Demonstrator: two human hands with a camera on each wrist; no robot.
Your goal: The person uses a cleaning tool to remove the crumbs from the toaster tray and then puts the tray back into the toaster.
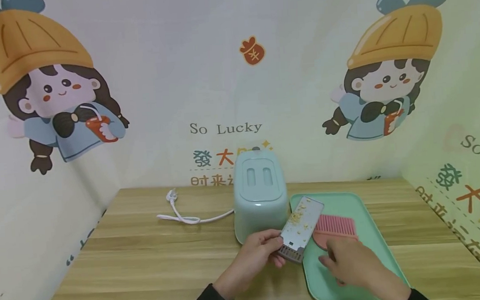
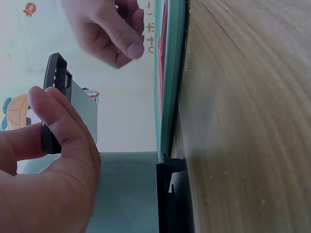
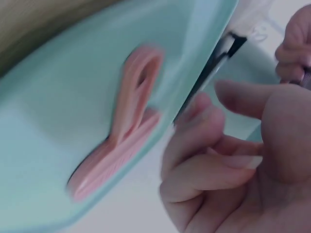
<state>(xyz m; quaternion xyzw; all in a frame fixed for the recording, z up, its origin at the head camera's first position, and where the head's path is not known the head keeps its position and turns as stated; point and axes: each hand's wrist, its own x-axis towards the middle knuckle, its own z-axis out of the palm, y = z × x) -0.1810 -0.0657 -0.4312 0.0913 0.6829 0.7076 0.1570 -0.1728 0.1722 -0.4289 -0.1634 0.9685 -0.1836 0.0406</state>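
Slanting lengthwise away and rightward, crumb-dotted tray (image 1: 302, 228) pinched in left hand (image 1: 256, 253), right hand (image 1: 353, 262) loosely curled.

A pale, faintly creased backdrop (image 1: 167, 71) stands behind and beside the rectangular, light-brown wood-grain bench (image 1: 148, 272). Two printed cartoon figures in ribbed orange-yellow hats, the larger at left (image 1: 76, 138) and the smaller at right (image 1: 373, 119), flank a small red-orange pouch print (image 1: 252, 51). Below that runs grey "So Lucky" lettering (image 1: 226, 128) above multicoloured Chinese characters (image 1: 213, 158), with similar lettering at far right.
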